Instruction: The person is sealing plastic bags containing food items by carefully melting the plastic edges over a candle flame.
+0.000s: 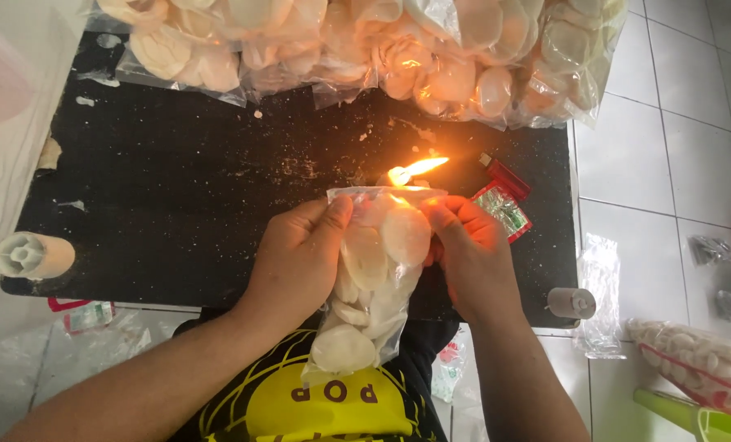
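We see a small clear bag of pale round crackers held upright at the near edge of a low black table, its folded top edge just under a candle flame. The left hand is closed on the bag's upper left side, thumb pressed across the front; the right hand pinches the upper right corner — both grip the bag firmly. Just beyond the bag's right side lie a red lighter and a small green-and-red sachet. Across the table's far edge, well beyond the bag, sit filled cracker bags in a heap. To the bag's right, on the white tiled floor, lies another filled bag.
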